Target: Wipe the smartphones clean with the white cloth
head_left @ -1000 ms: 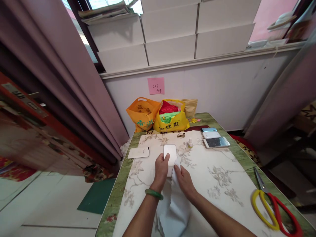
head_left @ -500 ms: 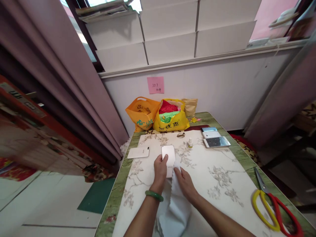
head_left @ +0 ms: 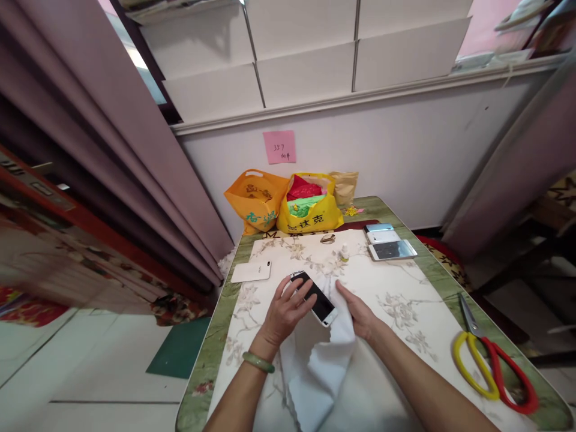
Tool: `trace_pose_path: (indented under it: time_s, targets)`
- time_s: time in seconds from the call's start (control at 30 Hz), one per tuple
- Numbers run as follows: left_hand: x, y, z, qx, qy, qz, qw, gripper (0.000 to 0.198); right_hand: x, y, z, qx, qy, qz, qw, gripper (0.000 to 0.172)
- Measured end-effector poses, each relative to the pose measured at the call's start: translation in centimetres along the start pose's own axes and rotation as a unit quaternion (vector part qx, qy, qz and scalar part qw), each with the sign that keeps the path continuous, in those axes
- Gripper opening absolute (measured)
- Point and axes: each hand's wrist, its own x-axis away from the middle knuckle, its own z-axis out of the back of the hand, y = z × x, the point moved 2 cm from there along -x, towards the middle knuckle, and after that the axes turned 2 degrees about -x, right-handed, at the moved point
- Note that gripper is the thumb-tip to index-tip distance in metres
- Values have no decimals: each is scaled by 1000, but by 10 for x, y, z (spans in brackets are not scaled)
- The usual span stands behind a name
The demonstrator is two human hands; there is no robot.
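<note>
A white-framed smartphone (head_left: pixel 320 305) is held tilted above the table, its dark screen facing up. My left hand (head_left: pixel 285 309) lies over its left edge, fingers across the screen; the thumb is hidden. A green bangle circles that wrist. My right hand (head_left: pixel 362 312) grips a pale blue cloth (head_left: pixel 321 375) at the phone's right side, thumb on top. The cloth hangs down toward me, and part of it lies behind the phone. On the table to the left rests a white phone back or phone (head_left: pixel 251 272), its camera corner at upper right.
Several phones (head_left: pixel 392 251) lie at the far right. Near them stand a small white bottle (head_left: pixel 344 252) and glasses (head_left: pixel 328 239). Scissors (head_left: pixel 474 333) with yellow and red handles lie by the right edge. An orange bag (head_left: pixel 254 201) and a yellow bag (head_left: pixel 310 222) stand at the back.
The phone has turned over from its white back to its dark screen and is tilted differently. My left hand has shifted from gripping its side to lying across the screen.
</note>
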Motion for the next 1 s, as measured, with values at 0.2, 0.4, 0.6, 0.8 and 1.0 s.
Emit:
trace_pose_path:
  time_s: [0.2,0.4,0.6,0.8,1.0]
  targets:
    - [10,6,-19,150,82,270,948,40,1,14,-5,58,42,110,991,50]
    - [13,31,-64,626,212,552,508,50,-3,35,-11,113,114,208,965,48]
    - [23,21,-78,740,197,581,278,25,17,10,1,336,182,240,892,44]
    - [35,18,-84,779,206,531,263,41,57,-55,27,554,369,379,643,47]
    - [36,25,-84,808,135,512,261,43,71,-51,23,452,413,437,659,40]
